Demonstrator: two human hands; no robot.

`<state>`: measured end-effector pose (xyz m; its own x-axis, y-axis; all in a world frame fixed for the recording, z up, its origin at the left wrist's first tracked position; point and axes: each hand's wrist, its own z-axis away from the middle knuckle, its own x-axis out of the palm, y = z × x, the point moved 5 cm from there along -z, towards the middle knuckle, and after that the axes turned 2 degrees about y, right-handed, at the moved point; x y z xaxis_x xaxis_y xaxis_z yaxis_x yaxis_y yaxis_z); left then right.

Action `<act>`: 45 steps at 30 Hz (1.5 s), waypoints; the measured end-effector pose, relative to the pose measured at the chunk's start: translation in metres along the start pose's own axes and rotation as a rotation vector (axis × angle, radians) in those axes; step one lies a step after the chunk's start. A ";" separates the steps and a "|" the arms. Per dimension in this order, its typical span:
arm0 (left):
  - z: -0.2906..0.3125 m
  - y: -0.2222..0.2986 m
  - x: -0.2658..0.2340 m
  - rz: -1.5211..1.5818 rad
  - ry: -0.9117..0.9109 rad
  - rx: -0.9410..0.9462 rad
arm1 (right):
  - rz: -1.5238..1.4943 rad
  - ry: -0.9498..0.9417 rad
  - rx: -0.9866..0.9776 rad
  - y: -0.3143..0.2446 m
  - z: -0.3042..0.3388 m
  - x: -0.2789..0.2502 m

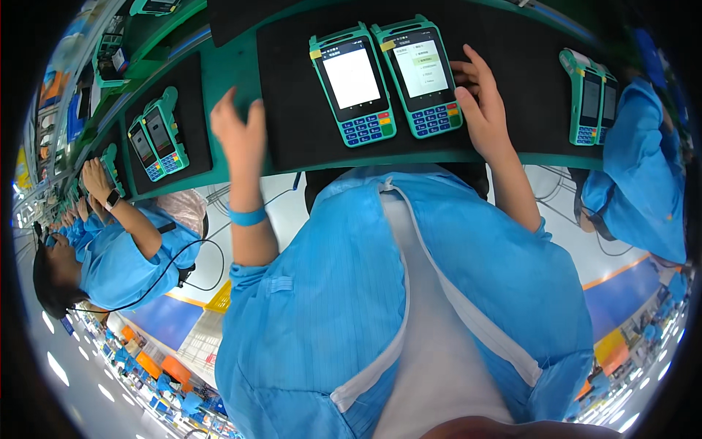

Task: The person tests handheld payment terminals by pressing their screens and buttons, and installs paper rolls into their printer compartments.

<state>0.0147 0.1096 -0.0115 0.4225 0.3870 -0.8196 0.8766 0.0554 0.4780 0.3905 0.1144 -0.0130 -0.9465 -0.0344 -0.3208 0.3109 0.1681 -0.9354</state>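
Observation:
Two green card payment terminals lie side by side on a black mat [292, 95] in front of me. The left terminal [358, 77] has a lit, mostly white screen above its blue keypad. On the right terminal [426, 69], the lit screen displays a list with one highlighted row. My right hand [484, 106] rests beside that terminal's right edge with its fingers apart; some fingertips are partly hidden, and I cannot tell if they touch it. Apart from both devices, my left hand [241, 132] hovers at the mat's left side, slightly blurred, fingers spread and holding nothing.
More terminals [157, 135] lie on a separate mat to the left, near a co-worker [131, 241] in blue. Another pair of terminals [589, 99] sits at the right beside a second person's blue sleeve [636, 139]. The green bench edge [526, 159] runs before me.

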 end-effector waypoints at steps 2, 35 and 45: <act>0.002 -0.073 -0.015 -0.135 0.001 -0.053 | -0.079 0.028 0.004 0.002 -0.001 0.002; -0.003 -0.010 -0.019 -0.718 -0.080 0.422 | 0.875 -0.127 -0.520 -0.074 -0.023 0.061; 0.041 0.073 0.000 -0.467 0.002 0.368 | 0.482 0.118 -0.350 -0.029 -0.045 -0.017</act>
<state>0.0881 0.0758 0.0102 -0.0273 0.4002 -0.9160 0.9920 -0.1023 -0.0742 0.3936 0.1548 0.0261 -0.7152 0.2321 -0.6593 0.6794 0.4519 -0.5780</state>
